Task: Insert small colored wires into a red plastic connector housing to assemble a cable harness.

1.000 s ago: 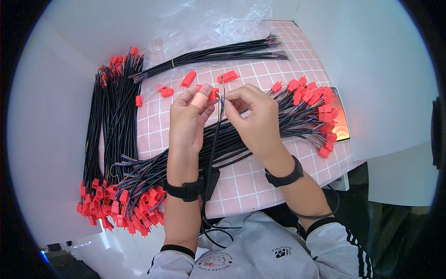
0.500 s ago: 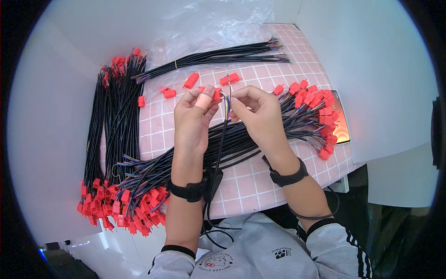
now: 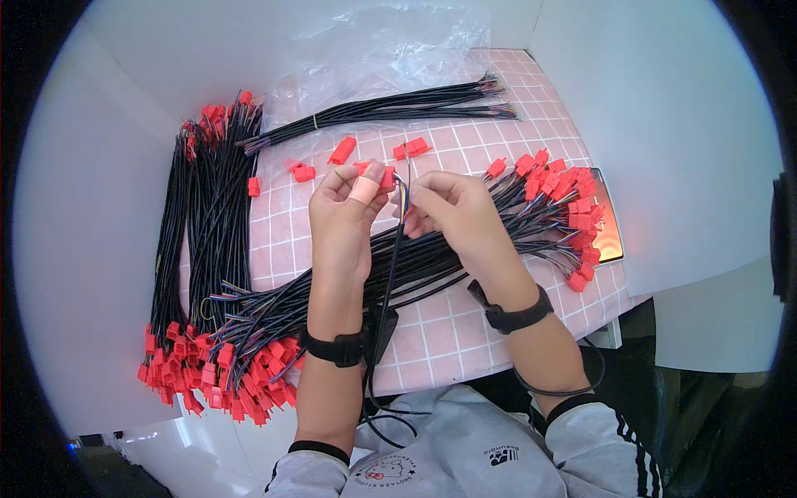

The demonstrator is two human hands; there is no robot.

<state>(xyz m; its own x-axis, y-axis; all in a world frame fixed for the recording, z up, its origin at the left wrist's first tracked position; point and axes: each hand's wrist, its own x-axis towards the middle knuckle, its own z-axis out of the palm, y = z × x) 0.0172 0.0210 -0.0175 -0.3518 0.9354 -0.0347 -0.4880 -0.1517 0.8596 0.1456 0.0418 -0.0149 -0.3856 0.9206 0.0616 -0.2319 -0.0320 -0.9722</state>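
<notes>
My left hand pinches a red plastic connector housing between thumb and fingers; a light-coloured wrap covers one digit. Several thin coloured wires run from this housing's right side into a black cable, which hangs down past my left wrist. Right beside the wires, my right hand is closed, thumb against forefinger. A thin wire stands up from those fingertips; their exact grip on it is partly hidden. Beneath both hands lies a thick bundle of black cables with red connectors at its right end.
Loose red housings lie beyond my hands. Farther back, bundled black cables rest on clear plastic bags. More cables with red ends are stacked at the left. A lit phone lies at the right on the pink checked tablecloth.
My right hand has moved slightly down along the wires, its fingers more curled. My left hand keeps its hold on the red connector housing.
</notes>
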